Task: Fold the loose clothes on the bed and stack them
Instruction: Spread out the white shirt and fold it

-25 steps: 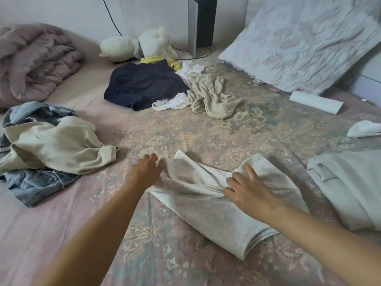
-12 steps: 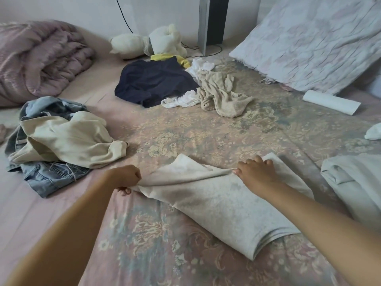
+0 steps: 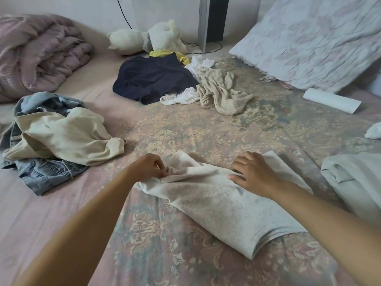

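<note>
A light grey garment (image 3: 222, 205) lies partly folded on the flowered bed sheet (image 3: 185, 131) in front of me. My left hand (image 3: 147, 166) pinches its bunched left edge. My right hand (image 3: 250, 172) rests on its upper middle, fingers curled down onto the cloth. A cream top (image 3: 64, 135) lies over blue jeans (image 3: 43, 172) at the left. Farther back are a navy garment (image 3: 152, 79), a white piece (image 3: 181, 98) and a beige knit (image 3: 222, 93). A folded pale garment (image 3: 354, 178) sits at the right edge.
A rolled pink quilt (image 3: 37, 52) fills the back left. A white plush toy (image 3: 148, 38) and a dark upright appliance (image 3: 212, 19) stand by the wall. A large pillow (image 3: 309, 40) leans at the back right, with a white roll (image 3: 332, 101) below it.
My left hand has moved right along the garment's left edge and now bunches it. My right hand has slid slightly and still rests on the cloth. The view shifted a little.
</note>
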Demonstrator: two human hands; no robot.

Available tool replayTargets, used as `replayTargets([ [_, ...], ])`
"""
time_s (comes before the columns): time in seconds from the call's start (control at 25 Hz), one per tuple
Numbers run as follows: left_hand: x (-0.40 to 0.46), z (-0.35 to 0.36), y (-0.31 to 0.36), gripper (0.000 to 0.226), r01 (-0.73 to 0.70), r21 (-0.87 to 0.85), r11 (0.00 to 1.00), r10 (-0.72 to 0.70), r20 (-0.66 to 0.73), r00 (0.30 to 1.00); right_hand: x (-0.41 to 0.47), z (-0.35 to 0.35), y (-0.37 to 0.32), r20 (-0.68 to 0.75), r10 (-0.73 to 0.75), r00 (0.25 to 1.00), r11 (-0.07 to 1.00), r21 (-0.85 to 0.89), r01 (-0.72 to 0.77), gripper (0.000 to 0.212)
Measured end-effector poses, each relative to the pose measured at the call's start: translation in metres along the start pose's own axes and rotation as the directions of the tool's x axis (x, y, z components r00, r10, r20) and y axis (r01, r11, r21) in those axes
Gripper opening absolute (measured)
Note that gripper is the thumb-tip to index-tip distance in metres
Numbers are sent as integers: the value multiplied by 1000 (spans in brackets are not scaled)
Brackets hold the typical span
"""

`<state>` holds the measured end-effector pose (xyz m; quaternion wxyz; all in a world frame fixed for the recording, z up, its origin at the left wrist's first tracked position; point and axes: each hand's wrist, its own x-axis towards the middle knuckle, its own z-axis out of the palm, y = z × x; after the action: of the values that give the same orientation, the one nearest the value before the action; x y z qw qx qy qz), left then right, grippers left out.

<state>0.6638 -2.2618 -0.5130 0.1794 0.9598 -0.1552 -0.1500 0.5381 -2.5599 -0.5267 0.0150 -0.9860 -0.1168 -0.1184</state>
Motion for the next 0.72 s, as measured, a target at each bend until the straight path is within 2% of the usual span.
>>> replayTargets([
  [0.04,1,-1,3,16,-37,-112,993,26,-101,995,-1,-1,0,-6,-1,1000,1000,-29,0,35],
  [0.12,4,-3,6,21,-89,-266,960,-13,-358,934,-3,0,-1,2,52,999,994,-98,-51,38],
  [0.16,9,-2,8,22,-97,-292,952,-33,-410,911,-3,1,0,21,102,995,987,-129,-98,39],
  [0.24,20,7,11,21,-71,-201,977,-17,-403,915,-1,0,-3,85,199,976,972,-145,-186,36],
  [0.32,32,15,15,19,15,-165,986,-76,-369,926,-1,0,-8,35,272,962,955,-131,-265,36],
  [0.36,35,14,19,18,34,-162,986,-97,-402,911,-4,-4,-10,-29,308,951,947,-89,-310,37],
  [0.4,38,13,23,16,1,-182,983,-83,-441,894,-11,-7,-10,-104,351,931,934,-40,-356,40],
  [0.44,40,12,26,12,-99,-189,977,2,-455,890,-21,-9,-7,-161,404,901,913,9,-407,44],
  [0.48,40,11,27,9,-240,-150,959,157,-422,893,-34,-15,-4,-165,467,869,883,24,-470,48],
  [0.52,38,10,29,14,-341,-65,938,306,-311,900,-48,-22,2,-102,534,839,844,-2,-537,52],
  [0.56,35,10,31,20,-394,39,918,396,-153,906,-62,-27,12,28,611,791,792,-36,-610,56],
  [0.6,32,10,32,22,-413,183,892,422,-14,906,-74,-33,22,176,686,706,723,-63,-688,58],
  [0.64,33,8,31,20,-414,323,851,417,63,907,-84,-38,30,315,726,612,658,-56,-751,57],
  [0.68,34,5,31,17,-398,405,823,415,51,909,-91,-41,36,412,724,553,615,-22,-788,54],
  [0.72,36,0,34,14,-378,389,840,416,-16,909,-95,-43,40,472,705,529,587,30,-809,51],
])
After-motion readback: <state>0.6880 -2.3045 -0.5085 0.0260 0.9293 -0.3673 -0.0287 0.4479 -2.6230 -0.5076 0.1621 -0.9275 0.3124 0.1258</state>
